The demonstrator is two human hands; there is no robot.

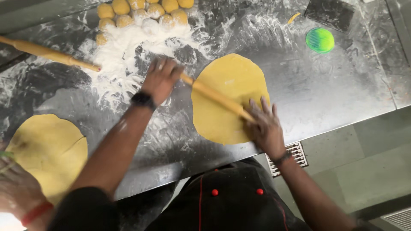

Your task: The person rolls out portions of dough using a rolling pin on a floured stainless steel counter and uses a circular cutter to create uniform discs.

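Head cam, looking straight down at a floury steel counter [334, 94]. Both hands are flat on a thin wooden rolling pin [216, 97] that lies diagonally across a round yellow sheet of dough [227, 81]. The left hand [160, 79] presses its palm on the pin's upper-left end, fingers spread, not curled around it. The right hand [265, 126] does the same on the lower-right end, right at the near edge of the dough — so open palms pushing down, no clenched grip on either side.

The dough sheet sits near the counter's front edge, roughly centre. Behind the left hand there's a big heap of loose flour [128, 47], with a cluster of dough balls [141, 13] at the far edge. A second, longer rolling pin [47, 53] lies off to the left. A green round lid-like thing [320, 40] sits far right. At bottom left, another rolled-out sheet [49, 149] with someone else's hand [17, 188] next to it — red band on the wrist.
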